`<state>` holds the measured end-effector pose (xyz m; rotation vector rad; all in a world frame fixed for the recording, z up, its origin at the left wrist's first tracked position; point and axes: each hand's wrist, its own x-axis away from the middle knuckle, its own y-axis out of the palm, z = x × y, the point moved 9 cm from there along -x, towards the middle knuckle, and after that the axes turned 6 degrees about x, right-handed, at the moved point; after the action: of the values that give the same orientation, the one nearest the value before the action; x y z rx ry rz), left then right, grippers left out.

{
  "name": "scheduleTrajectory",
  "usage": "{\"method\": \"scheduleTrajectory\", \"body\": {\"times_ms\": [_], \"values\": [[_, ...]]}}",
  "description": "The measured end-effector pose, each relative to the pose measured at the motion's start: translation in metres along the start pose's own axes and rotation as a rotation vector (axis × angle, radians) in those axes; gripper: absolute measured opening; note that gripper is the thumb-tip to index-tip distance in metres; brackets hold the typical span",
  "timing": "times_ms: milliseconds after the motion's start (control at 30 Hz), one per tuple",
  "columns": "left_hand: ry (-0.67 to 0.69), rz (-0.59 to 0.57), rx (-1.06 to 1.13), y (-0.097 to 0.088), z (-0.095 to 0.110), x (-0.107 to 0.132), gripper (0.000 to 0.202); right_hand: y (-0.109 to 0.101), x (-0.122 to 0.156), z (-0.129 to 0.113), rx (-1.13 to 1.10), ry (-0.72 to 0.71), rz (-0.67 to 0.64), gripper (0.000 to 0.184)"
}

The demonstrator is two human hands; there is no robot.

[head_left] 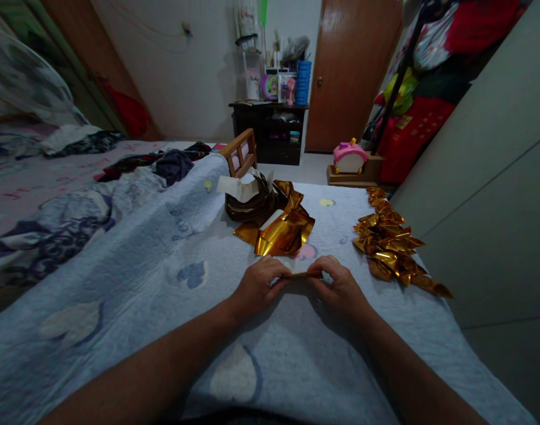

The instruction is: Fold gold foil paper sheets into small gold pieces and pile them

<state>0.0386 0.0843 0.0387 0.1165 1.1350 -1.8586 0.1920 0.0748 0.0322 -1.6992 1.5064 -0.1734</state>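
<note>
My left hand [261,284] and my right hand [336,284] pinch the two ends of a narrow folded strip of gold paper [301,275], just above the bed. Thumbs and fingers press it from both sides. Beyond my hands lie loose sheets of shiny gold foil paper [285,231], partly creased. Behind them sits a dark brown rolled stack of paper [247,203] with pale ends sticking up. To the right, a heap of folded gold paper pieces [391,242] runs along the bed's edge.
The light blue bedcover [199,336] with heart shapes lies under everything. Crumpled clothes and bedding [88,206] are at the left. A pale cabinet [495,195] rises close on the right. Past the bed stand a pink toy case [350,158] and a dark shelf [270,133].
</note>
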Motion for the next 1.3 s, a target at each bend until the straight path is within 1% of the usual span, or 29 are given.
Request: {"method": "scheduleTrajectory", "body": {"times_ms": [100, 200, 333, 433, 533, 633, 733, 800, 867, 967, 1000, 1067, 1167, 1233, 1300], "values": [[-0.052, 0.015, 0.034, -0.001, -0.003, 0.0, 0.014, -0.002, 0.0, -0.007, -0.004, -0.043, 0.018, 0.022], [-0.099, 0.058, 0.078, -0.002, -0.009, 0.0, 0.02, -0.001, 0.0, -0.017, 0.033, -0.093, 0.012, 0.023], [-0.094, 0.102, 0.159, -0.001, -0.012, -0.004, 0.022, 0.003, 0.002, -0.031, 0.142, -0.155, -0.02, 0.023], [-0.068, 0.102, 0.189, 0.0, -0.01, -0.007, 0.021, 0.013, 0.004, -0.041, 0.223, -0.218, -0.083, 0.018], [-0.05, 0.062, 0.178, 0.003, -0.009, -0.008, 0.021, 0.028, 0.007, -0.045, 0.291, -0.247, -0.175, 0.015], [-0.042, -0.015, 0.117, 0.011, -0.012, -0.005, 0.023, 0.042, 0.01, -0.04, 0.336, -0.223, -0.274, 0.014], [-0.025, -0.093, 0.05, 0.019, -0.017, 0.0, 0.026, 0.049, 0.013, -0.038, 0.326, -0.211, -0.342, 0.015], [-0.025, -0.121, 0.023, 0.021, -0.021, 0.003, 0.027, 0.05, 0.015, -0.04, 0.317, -0.226, -0.356, 0.018], [-0.033, -0.117, 0.012, 0.019, -0.022, 0.003, 0.027, 0.048, 0.015, -0.042, 0.302, -0.239, -0.346, 0.021], [-0.043, -0.072, 0.048, 0.01, -0.021, 0.002, 0.025, 0.04, 0.01, -0.04, 0.282, -0.208, -0.261, 0.028], [-0.044, -0.055, 0.069, 0.007, -0.021, 0.001, 0.024, 0.036, 0.008, -0.037, 0.28, -0.19, -0.22, 0.028], [-0.042, -0.029, 0.102, 0.003, -0.019, 0.0, 0.023, 0.029, 0.006, -0.031, 0.287, -0.167, -0.147, 0.02], [-0.039, -0.004, 0.104, 0.001, -0.017, -0.002, 0.021, 0.022, 0.004, -0.02, 0.352, -0.139, -0.091, 0.018], [-0.038, 0.001, 0.096, 0.002, -0.017, -0.001, 0.02, 0.019, 0.004, -0.015, 0.408, -0.136, -0.077, 0.019], [-0.036, -0.009, 0.084, 0.005, -0.017, -0.001, 0.02, 0.019, 0.004, -0.012, 0.451, -0.138, -0.097, 0.018]]}}
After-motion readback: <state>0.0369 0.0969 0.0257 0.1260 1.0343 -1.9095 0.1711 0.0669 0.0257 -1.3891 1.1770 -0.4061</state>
